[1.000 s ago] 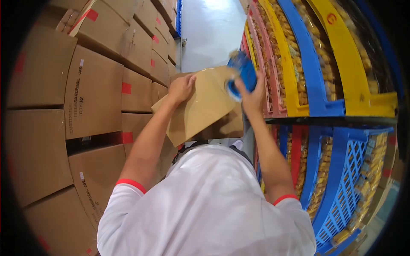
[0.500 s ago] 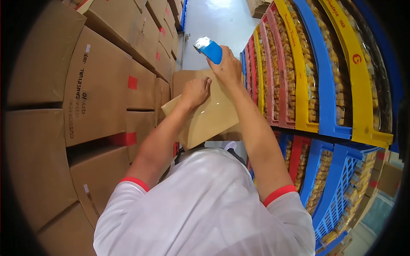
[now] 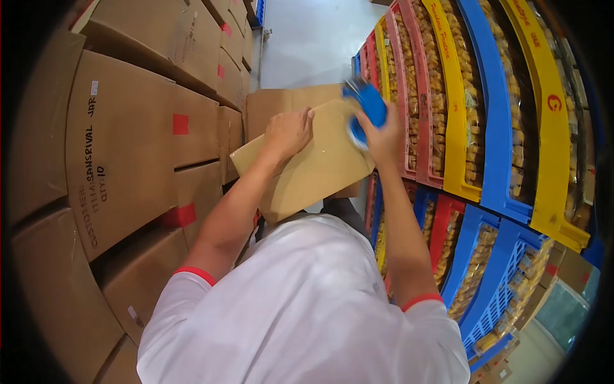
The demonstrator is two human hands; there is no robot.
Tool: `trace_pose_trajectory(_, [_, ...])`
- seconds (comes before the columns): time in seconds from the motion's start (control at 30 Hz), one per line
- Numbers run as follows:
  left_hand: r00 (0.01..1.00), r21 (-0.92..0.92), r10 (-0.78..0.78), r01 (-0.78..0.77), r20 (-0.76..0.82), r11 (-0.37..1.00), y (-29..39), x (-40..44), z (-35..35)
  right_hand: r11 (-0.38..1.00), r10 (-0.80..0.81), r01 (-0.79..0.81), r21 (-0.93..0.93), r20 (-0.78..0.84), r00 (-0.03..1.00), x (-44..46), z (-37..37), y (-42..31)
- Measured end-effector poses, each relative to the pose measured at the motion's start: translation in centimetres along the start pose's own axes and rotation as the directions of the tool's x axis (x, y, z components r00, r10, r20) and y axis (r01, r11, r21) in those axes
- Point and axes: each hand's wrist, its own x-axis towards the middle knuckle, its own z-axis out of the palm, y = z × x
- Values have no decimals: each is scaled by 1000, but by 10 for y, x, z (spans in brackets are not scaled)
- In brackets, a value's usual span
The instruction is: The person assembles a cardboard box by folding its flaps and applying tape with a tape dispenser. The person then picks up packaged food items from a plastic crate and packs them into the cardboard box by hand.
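Note:
A cardboard box (image 3: pixel 307 168), tilted, rests against the front of my body, with shiny spots on its face. My left hand (image 3: pixel 289 132) is closed at the box's upper left part, its fingers curled and the thumb near the upper edge. In my right hand (image 3: pixel 384 137) is a blue tape dispenser (image 3: pixel 372 109) with a metal end, blurred by motion. This hand is at the right side of the box, fingers wrapped round the dispenser. Part of the box is hidden behind my left hand and forearm.
Stacked cardboard boxes (image 3: pixel 128 141) with red tape pieces line the left side. On the right rise stacked yellow, blue and red crates (image 3: pixel 495 115) of packed baked goods. Another cardboard piece (image 3: pixel 262 105) lies behind the box, and grey floor (image 3: pixel 307 45) stretches beyond.
My right hand has swung right and down toward my body with the tape dispenser, from above the box to its right side. My left hand stays on the box. The view has shifted slightly.

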Motion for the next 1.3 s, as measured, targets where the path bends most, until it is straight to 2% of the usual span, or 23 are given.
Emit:
trace_pose_trajectory(0.07, [999,27,37,-36,-32,999,1,0,-2,997,82,-83,1,39,996,44,34,-15])
trace_pose_trajectory(0.17, [999,70,27,-30,40,997,4,-1,-4,994,110,-110,2,46,993,74,51,-12])
trace_pose_trajectory(0.23, [885,-1,411,-421,-218,907,10,-3,5,981,142,-157,111,132,981,65,39,21])
trace_pose_trajectory(0.27, [883,1,418,-427,-212,904,14,3,5,973,154,-183,144,193,969,56,25,38])
trace_pose_trajectory(0.33, [764,147,640,-626,-82,766,23,13,4,791,347,-514,331,450,823,25,-23,54])
trace_pose_trajectory(0.37, [766,144,639,-626,-67,766,29,17,3,702,388,-619,352,541,747,9,-45,71])
trace_pose_trajectory(0.4, [869,82,493,-494,36,866,36,21,3,599,414,-715,361,625,662,-7,-60,85])
trace_pose_trajectory(0.43, [931,42,336,-345,143,938,43,27,4,589,420,-718,370,619,664,-21,-63,86])
trace_pose_trajectory(0.47, [924,45,349,-359,155,932,47,33,6,520,467,-756,397,609,641,-32,-64,88])
trace_pose_trajectory(0.53, [980,39,92,-100,178,994,54,40,11,420,499,-796,435,622,603,-30,-62,85])
trace_pose_trajectory(0.73, [995,125,95,-97,22,987,46,40,28,437,439,-620,652,447,779,64,67,87])
trace_pose_trajectory(0.77, [994,133,103,-105,28,986,44,41,29,430,441,-616,660,442,781,74,81,87])
trace_pose_trajectory(0.83, [998,176,34,-43,58,984,45,42,30,569,468,-618,543,404,786,83,95,88])
trace_pose_trajectory(0.87, [997,173,42,-51,57,984,45,45,32,573,468,-613,545,396,790,82,93,94])
trace_pose_trajectory(0.93, [991,252,-94,68,93,965,51,44,30,544,444,-592,595,395,805,67,80,101])
trace_pose_trajectory(1.0, [986,280,-127,91,111,956,56,45,27,503,383,-637,584,510,770,30,33,109])
trace_pose_trajectory(1.07, [981,309,-156,113,118,944,59,45,26,467,433,-704,535,556,710,-21,-19,115])
trace_pose_trajectory(1.13, [993,29,-109,110,-44,993,65,39,30,491,510,-775,398,589,627,-64,-69,114])
trace_pose_trajectory(1.17, [993,29,-109,111,-51,993,63,36,33,474,514,-781,405,593,620,-80,-90,104])
trace_pose_trajectory(1.2, [981,136,152,-135,-120,981,59,36,36,462,511,-783,416,597,619,-94,-107,93])
trace_pose_trajectory(1.23, [898,266,407,-356,-168,896,54,39,37,458,539,-777,432,560,629,-107,-114,88])
trace_pose_trajectory(1.27, [905,179,423,-425,52,887,51,34,37,399,560,-763,508,523,642,-114,-117,86])
trace_pose_trajectory(1.3, [849,206,487,-524,205,827,59,21,33,273,609,-752,600,498,618,-114,-120,81])
